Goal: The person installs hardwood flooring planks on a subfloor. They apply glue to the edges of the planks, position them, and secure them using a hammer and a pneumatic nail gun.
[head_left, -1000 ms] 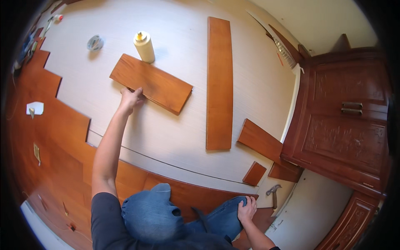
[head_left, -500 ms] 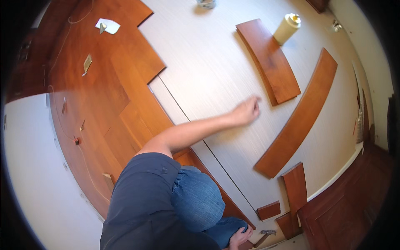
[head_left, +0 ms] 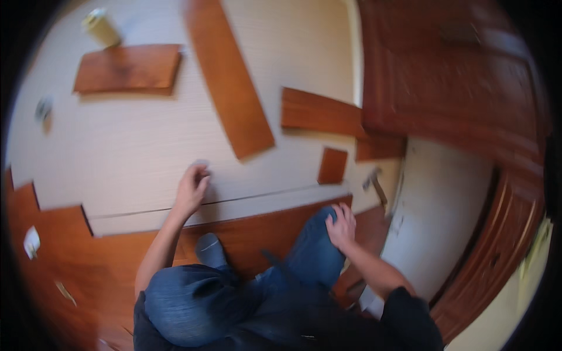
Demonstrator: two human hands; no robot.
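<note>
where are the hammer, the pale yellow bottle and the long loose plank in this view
hammer (head_left: pixel 380 191): head view, on its handle
pale yellow bottle (head_left: pixel 103 31): head view, on the side of its body
long loose plank (head_left: pixel 229 79): head view, middle of its upper face

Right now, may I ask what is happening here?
A person in jeans has the left hand over the pale floor; blur hides whether it holds anything. The right hand rests on the bent knee. Ahead lies a long board, with a bottle near a shorter board to its left. A hammer lies to the right.
</note>
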